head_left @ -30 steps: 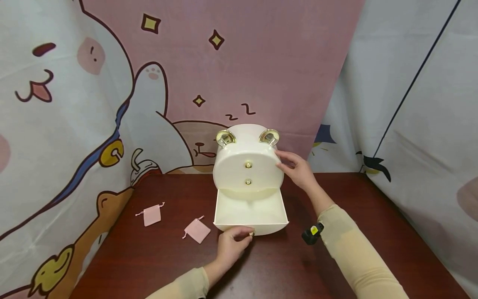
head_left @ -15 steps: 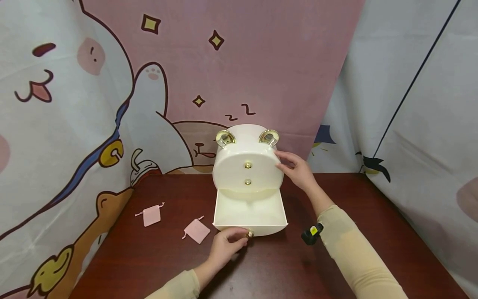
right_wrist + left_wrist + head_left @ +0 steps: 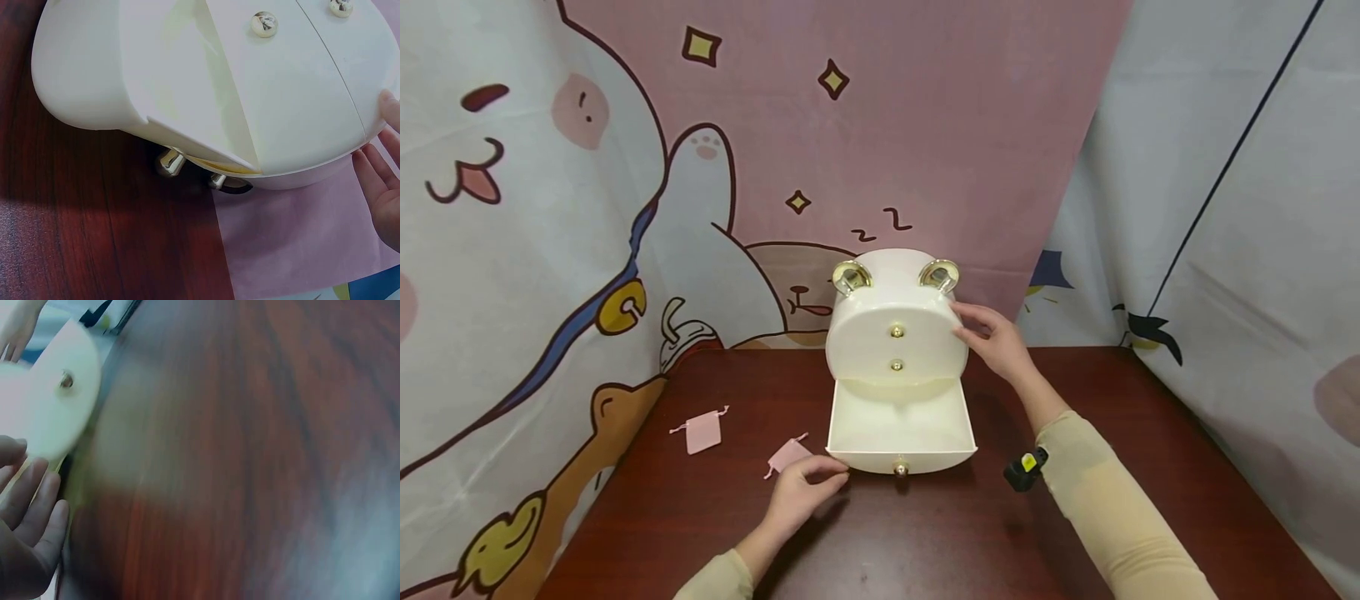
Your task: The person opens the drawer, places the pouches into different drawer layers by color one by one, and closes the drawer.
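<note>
A rounded white drawer box (image 3: 857,346) with two gold ears stands on the table. Its bottom drawer (image 3: 868,462) is pulled far out, and nothing shows inside. My left hand (image 3: 797,496) is at the drawer's front left corner, fingers loosely extended and off the gold knob (image 3: 901,469). In the left wrist view those fingers (image 3: 40,509) overlap the drawer's edge. My right hand (image 3: 997,348) holds the box's right side. The right wrist view has its thumb (image 3: 392,112) on the front face and the fingers round the side edge.
A pink drawstring pouch (image 3: 788,452) lies just behind my left hand, partly covered by it. Farther left is a second pink pouch (image 3: 703,433). A cartoon-printed cloth (image 3: 970,125) hangs behind the dark wooden table (image 3: 925,550).
My left hand has let go of the drawer knob and moved left to the drawer's corner, now overlapping the nearer pouch. The right hand keeps its place; the drawer stays out.
</note>
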The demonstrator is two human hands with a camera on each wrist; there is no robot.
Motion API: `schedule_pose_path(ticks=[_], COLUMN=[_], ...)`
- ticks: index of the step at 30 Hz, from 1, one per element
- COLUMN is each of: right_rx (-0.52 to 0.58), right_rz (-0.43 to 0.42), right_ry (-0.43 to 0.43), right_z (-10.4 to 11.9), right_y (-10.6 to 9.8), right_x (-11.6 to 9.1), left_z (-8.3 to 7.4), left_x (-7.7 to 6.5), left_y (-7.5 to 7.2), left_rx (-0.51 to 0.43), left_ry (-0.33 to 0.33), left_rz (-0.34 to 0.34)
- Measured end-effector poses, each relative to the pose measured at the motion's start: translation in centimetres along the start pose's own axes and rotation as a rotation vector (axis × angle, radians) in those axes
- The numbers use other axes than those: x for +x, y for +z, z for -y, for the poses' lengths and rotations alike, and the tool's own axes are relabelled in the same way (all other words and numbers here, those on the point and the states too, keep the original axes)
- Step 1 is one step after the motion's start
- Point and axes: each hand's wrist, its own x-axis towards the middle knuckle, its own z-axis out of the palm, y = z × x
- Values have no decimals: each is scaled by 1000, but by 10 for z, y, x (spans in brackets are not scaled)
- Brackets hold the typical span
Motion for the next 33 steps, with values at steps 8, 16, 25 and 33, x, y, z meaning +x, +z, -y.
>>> schedule_pose_path(ticks=[8,16,25,33], right_rx=[12,15,18,9], right_rz=[-3,-3,4,2], right_ry=[-10,-17,-8,1], right_z=[7,7,8,11], right_y=[-2,-2,-2,-2], right_x=[-2,-2,-2,-3], left_z=[-13,-32,13,24], left_x=[3,9,31,37], left_y=[-25,-51,-71,-77], left_rx=[83,48,153,252], left_ry=[-60,-90,-58,-136], left_rz=[-150,-179,-164,-109])
